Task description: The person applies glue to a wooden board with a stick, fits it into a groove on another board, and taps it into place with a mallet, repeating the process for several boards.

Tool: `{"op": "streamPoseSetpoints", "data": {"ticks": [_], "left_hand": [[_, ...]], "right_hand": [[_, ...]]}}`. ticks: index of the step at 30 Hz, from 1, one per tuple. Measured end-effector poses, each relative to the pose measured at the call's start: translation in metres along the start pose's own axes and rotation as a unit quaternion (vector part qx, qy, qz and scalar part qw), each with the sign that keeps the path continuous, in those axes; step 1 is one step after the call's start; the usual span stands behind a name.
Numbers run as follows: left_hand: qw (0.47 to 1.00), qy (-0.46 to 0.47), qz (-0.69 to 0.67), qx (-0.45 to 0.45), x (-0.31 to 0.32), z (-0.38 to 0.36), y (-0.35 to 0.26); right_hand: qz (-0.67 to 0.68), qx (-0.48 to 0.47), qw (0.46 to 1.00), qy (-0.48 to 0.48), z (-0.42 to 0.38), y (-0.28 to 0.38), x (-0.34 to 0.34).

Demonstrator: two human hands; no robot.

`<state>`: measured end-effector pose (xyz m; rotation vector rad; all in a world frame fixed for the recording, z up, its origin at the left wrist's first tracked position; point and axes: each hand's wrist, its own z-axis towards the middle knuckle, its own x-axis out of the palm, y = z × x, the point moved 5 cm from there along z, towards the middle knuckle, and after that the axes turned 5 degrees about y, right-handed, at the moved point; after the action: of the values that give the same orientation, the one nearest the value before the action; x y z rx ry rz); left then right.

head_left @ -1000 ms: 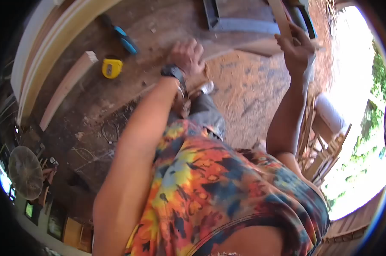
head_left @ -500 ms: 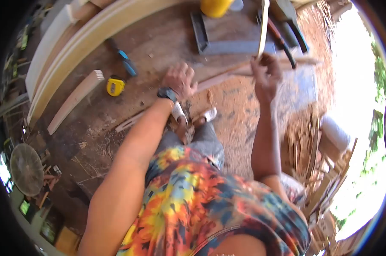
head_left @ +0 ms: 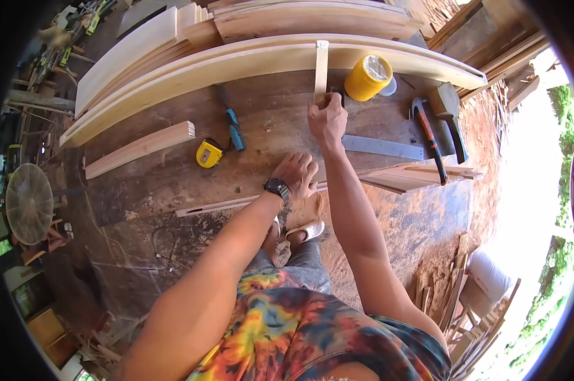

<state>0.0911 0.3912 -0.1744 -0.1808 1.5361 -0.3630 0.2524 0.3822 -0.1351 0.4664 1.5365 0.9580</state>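
Observation:
My right hand (head_left: 329, 120) is closed around the lower end of a flat wooden stick (head_left: 321, 73). The stick points away from me, and its far tip has a white coating and overlaps a long pale board (head_left: 255, 56) in this view. My left hand (head_left: 295, 174), with a black watch at the wrist, rests at the near edge of the workbench (head_left: 268, 108), fingers loosely bent and apart. A yellow tub (head_left: 367, 78) with a whitish top stands just right of the stick. Below it, a metal square (head_left: 382, 147) is partly hidden by my right hand.
Left of my hands lie a yellow tape measure (head_left: 209, 153), a blue-handled chisel (head_left: 234, 130) and a short wood piece (head_left: 141, 149). A hammer (head_left: 428, 136) and a wooden mallet (head_left: 449, 111) lie at the right. More boards (head_left: 312, 22) are stacked at the far side.
My right hand has swung left and forward with the stick, from beside the hammer to the bench's middle. My left hand stays at the near edge. The camera view has tilted towards the boards.

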Motion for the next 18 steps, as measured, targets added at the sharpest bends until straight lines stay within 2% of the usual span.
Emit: {"op": "streamPoseSetpoints", "data": {"ticks": [5,8,9,11,12,13,14,16,18], "left_hand": [[1.000,-0.023,-0.013,0.004,-0.007,-0.001,0.001],[1.000,0.017,-0.023,-0.008,-0.001,-0.001,0.003],[0.999,0.014,-0.024,-0.032,0.002,0.002,0.005],[0.999,-0.027,-0.027,-0.001,0.005,-0.005,0.004],[0.999,-0.029,-0.035,0.004,0.003,-0.008,0.003],[0.998,-0.033,-0.042,0.014,-0.001,-0.008,0.004],[0.999,-0.034,-0.037,-0.015,-0.001,-0.009,0.010],[0.999,-0.006,-0.040,0.008,0.000,-0.008,0.006],[0.999,-0.033,-0.020,0.003,0.003,-0.009,0.007]], "right_hand": [[-0.030,-0.035,0.998,-0.042,0.026,0.001,0.019],[-0.075,-0.017,0.995,-0.056,0.034,0.000,0.022],[-0.079,-0.014,0.996,-0.051,0.036,0.003,0.023],[-0.127,-0.037,0.990,-0.044,0.039,-0.001,0.028],[-0.131,0.002,0.991,-0.029,0.037,0.002,0.027],[-0.135,-0.027,0.989,-0.049,0.037,0.001,0.027],[-0.119,-0.050,0.990,-0.061,0.036,0.003,0.026],[-0.103,-0.074,0.990,-0.067,0.019,0.014,0.023],[-0.158,-0.118,0.969,-0.151,-0.002,0.036,0.012]]}}
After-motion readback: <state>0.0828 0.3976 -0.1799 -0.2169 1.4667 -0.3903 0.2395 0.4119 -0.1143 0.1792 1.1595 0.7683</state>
